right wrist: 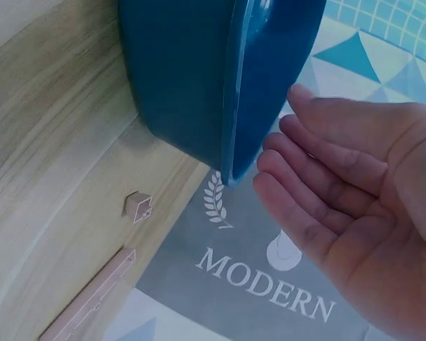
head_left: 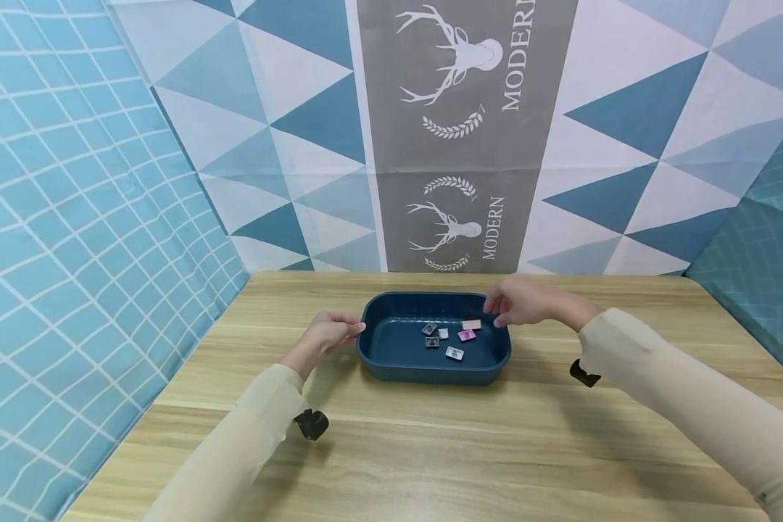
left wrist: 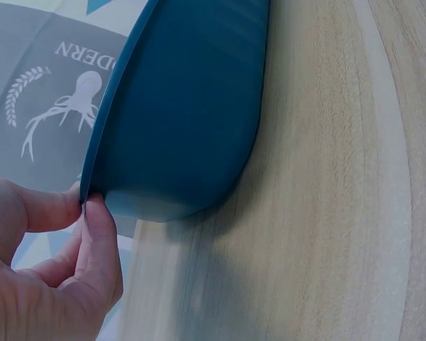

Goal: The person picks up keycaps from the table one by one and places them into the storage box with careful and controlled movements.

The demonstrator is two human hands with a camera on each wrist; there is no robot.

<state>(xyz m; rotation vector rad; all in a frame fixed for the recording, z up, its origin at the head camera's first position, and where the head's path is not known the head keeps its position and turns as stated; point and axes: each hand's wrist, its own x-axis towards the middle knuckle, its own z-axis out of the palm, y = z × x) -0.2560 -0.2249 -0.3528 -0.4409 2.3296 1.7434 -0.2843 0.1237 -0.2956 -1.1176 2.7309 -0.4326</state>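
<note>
A dark blue oval-cornered plastic basin (head_left: 424, 375) stands on the wooden table. Its rim is pinched at the left end between thumb and fingers of my left hand (head_left: 326, 333); the left wrist view shows that pinch on the rim (left wrist: 90, 177) closely. Over the right end hovers my right hand (head_left: 525, 299), fingers loosely bent and holding nothing. Inside the basin lie several small flat pieces: a pink one (head_left: 466, 335), a pale pink one (head_left: 471, 324), a white one (head_left: 454, 353), a black one (head_left: 432, 342), a greyish-purple one (head_left: 429, 328) and a tiny white one (head_left: 444, 333).
In the right wrist view, a small pinkish hollow block (right wrist: 138, 207) and a long pink strip (right wrist: 92, 298) lie on the table beside the basin. A patterned cloth wall (head_left: 444, 152) rises behind the table, with a blue tiled-print sheet (head_left: 72, 217) at the left.
</note>
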